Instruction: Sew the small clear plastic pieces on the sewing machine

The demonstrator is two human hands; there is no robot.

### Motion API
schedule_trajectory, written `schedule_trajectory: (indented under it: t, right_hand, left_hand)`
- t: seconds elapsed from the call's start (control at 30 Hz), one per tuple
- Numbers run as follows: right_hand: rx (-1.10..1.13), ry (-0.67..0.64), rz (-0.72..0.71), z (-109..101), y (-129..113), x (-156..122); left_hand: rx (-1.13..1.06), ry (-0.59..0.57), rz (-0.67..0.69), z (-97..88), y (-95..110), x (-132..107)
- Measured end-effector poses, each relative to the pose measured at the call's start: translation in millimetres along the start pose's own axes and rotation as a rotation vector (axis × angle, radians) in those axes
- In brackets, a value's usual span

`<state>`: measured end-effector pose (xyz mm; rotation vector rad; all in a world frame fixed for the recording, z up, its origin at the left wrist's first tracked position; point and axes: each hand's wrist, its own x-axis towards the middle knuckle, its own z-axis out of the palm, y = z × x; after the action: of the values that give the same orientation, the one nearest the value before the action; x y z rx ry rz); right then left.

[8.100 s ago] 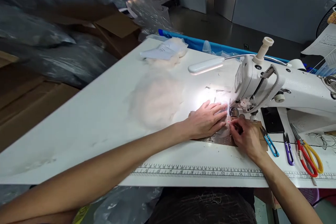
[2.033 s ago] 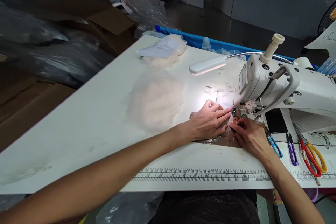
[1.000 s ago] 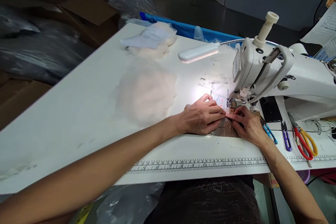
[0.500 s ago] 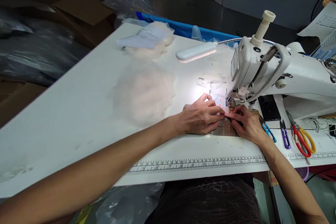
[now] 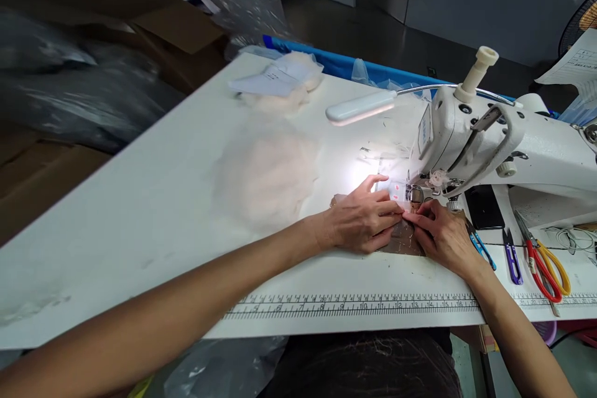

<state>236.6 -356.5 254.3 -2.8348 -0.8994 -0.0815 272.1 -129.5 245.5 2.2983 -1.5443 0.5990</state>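
A small piece of sheer pale fabric (image 5: 395,188) with pinkish-red spots lies under the lamp glow, beside the needle area of the white sewing machine (image 5: 459,127). My left hand (image 5: 366,217) bears on its near edge, fingers bent and the fingertips at the cloth. Close against it, my right hand (image 5: 441,233) pinches the same edge between thumb and forefinger, just in front of the presser foot (image 5: 415,194). Beneath both hands is a brownish metal plate (image 5: 403,241) with thread bits. The fingers partly hide the cloth.
Blue snips (image 5: 482,249), purple snips (image 5: 512,258), red-and-yellow scissors (image 5: 543,264) and a black phone (image 5: 484,206) lie to the right. Pale sheer fabric (image 5: 268,177) is on the left, a labelled bundle (image 5: 280,81) behind it. A ruler strip (image 5: 354,306) edges the table.
The camera view has shifted, so the whole scene sits lower and slightly to the right. Both hands stay at the fabric by the needle, with only slight finger movement.
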Motion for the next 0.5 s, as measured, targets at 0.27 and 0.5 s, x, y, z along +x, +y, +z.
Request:
schedule_trajectory:
  t: [0.27,0.5]
  right_hand:
    - [-0.135,-0.155,0.085,-10,-11,7]
    - [-0.137,-0.13,0.096,-8,-10,10]
  left_hand:
    - [-0.062,0.001,-0.022,5.3,-3,-3]
    - [-0.048,-0.068,-0.051,1.7,-4,-2]
